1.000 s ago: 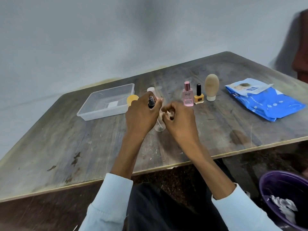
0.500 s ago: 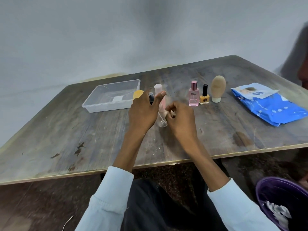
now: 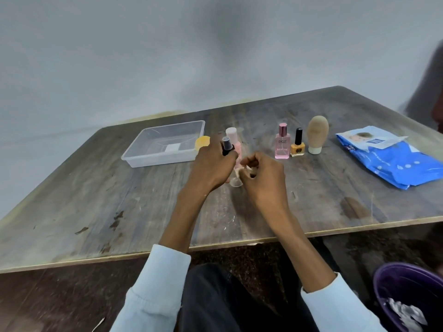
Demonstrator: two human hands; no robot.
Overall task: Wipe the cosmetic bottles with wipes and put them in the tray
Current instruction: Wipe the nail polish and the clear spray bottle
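Left hand (image 3: 212,165) tilted, black-capped bottle (image 3: 226,146) still gripped, upright

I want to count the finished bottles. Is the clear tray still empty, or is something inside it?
Empty of bottles. The tray shows only its clear bottom with a white label; all bottles are outside it.

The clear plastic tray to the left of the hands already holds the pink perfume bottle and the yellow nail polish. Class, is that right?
Not right. In the head view the clear plastic tray holds no bottles. The pink perfume bottle and the yellow nail polish stand upright on the table, right of the hands, beside the beige bottle.
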